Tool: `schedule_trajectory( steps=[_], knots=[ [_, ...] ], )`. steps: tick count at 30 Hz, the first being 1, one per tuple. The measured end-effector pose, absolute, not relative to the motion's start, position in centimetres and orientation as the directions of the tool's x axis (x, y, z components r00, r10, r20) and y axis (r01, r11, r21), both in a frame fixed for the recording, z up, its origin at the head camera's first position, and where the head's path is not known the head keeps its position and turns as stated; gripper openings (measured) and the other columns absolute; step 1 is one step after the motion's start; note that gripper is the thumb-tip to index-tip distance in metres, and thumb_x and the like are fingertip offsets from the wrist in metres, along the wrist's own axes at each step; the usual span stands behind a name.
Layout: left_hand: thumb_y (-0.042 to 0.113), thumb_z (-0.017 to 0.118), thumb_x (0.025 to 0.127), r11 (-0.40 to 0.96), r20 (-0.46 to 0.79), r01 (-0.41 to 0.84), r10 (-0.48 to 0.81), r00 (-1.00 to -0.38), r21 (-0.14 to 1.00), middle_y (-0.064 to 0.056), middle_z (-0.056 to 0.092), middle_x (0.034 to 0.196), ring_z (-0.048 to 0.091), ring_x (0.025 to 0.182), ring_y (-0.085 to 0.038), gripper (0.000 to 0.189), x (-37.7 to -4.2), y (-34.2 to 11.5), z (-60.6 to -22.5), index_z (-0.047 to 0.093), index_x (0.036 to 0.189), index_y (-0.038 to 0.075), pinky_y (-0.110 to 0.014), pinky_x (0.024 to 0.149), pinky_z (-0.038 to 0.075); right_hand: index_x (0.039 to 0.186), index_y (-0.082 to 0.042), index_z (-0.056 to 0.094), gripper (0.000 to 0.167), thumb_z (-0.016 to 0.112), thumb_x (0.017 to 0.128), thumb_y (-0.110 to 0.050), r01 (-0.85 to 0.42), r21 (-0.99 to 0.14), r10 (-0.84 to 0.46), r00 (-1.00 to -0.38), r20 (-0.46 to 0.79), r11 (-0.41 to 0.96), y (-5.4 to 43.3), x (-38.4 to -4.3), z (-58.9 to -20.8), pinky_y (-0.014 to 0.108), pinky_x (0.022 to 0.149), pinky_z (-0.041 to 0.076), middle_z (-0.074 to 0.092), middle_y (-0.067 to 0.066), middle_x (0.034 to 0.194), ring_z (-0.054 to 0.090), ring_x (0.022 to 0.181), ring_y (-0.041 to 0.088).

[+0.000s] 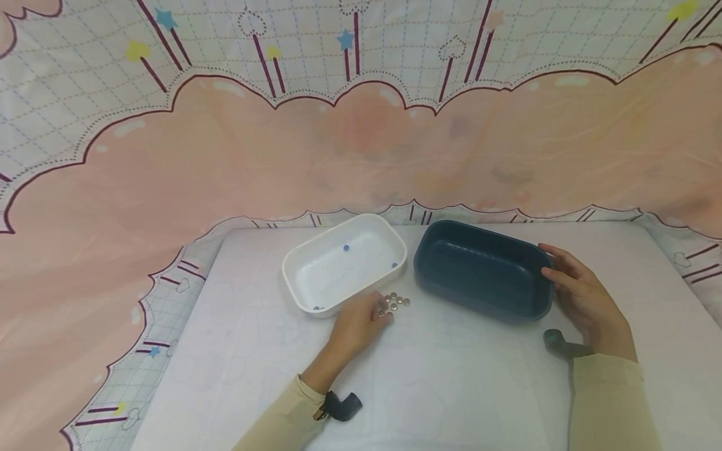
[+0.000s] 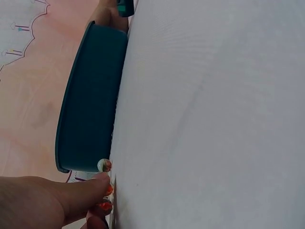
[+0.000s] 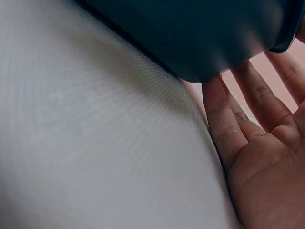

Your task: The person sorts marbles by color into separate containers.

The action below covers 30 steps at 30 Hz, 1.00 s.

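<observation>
Step in hand, as judged: picking at the loose glass beads (image 1: 393,307) with the left hand (image 1: 356,322), the right hand (image 1: 589,300) holding the dark blue-green tray (image 1: 479,269).

Handling notes. Best done low, with thumb and forefinger meeting on opposite sides of one bead, near the desk (image 1: 451,388); pressing from above would probably make the rounded, slick pieces skid. Outer beads first, so that the rest of the cluster is not scattered. Wrist better kept off the near rim of the white tray (image 1: 338,272), which stands just beside. Right-hand hold light but steady, so that the dark tray does not slide.

Left fingers: bent, thumb tip right at the beads, the gap narrow; whether a bead is pinched, cannot tell. Right fingers: on the outer wall of the dark tray's right end, thumb over the rim, gripping it.

Beads: one loose cluster on the desk, near the white tray's near right corner, between the two trays; several in number, some possibly hidden by the hand. Small, rounded, glossy, seemingly clear; brownish from the head view, orange and whitish inside from the left wrist view.

White tray: oblong, rounded corners, three small blue pieces (image 1: 346,248) inside. Dark tray: same general form, deep-walled, plain.
</observation>
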<state>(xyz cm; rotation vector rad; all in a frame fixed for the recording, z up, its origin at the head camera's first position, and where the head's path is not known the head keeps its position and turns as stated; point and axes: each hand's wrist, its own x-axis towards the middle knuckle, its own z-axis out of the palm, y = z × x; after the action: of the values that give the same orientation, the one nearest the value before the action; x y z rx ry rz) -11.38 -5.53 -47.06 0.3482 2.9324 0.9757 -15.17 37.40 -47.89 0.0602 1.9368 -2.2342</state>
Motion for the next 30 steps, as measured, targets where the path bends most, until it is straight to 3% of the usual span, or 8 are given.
schedule_trajectory(
  steps=[7, 30],
  knots=[
    [0.025, 0.075, 0.093, 0.778, 0.008, 0.190, 0.232, -0.973, 0.598, 0.008, 0.059, 0.075, 0.053, 0.070, -0.009, 0.010, -11.29, -5.61, -46.82, 0.072, 0.099, 0.018, -0.024, 0.065, 0.045, 0.160, -0.026, 0.035, 0.062, 0.059, 0.104, -0.013, 0.189, -0.971, -0.116, -0.978, -0.173, -0.145, 37.47, -15.14, -47.82, 0.041, 0.127, -0.014, 0.036, -0.013, 0.154, 0.020, 0.148, 0.008],
    [0.030, 0.073, 0.094, 0.768, -0.006, 0.183, 0.237, -0.972, 0.614, 0.009, 0.057, 0.075, 0.052, 0.070, -0.009, 0.010, -11.37, -5.83, -46.97, 0.074, 0.102, 0.023, -0.024, 0.065, 0.044, 0.160, -0.026, 0.034, 0.063, 0.060, 0.104, -0.014, 0.197, -0.973, -0.105, -0.977, -0.185, -0.121, 37.28, -15.09, -47.86, 0.047, 0.125, -0.015, 0.028, -0.007, 0.160, 0.014, 0.152, 0.012]
  ],
)
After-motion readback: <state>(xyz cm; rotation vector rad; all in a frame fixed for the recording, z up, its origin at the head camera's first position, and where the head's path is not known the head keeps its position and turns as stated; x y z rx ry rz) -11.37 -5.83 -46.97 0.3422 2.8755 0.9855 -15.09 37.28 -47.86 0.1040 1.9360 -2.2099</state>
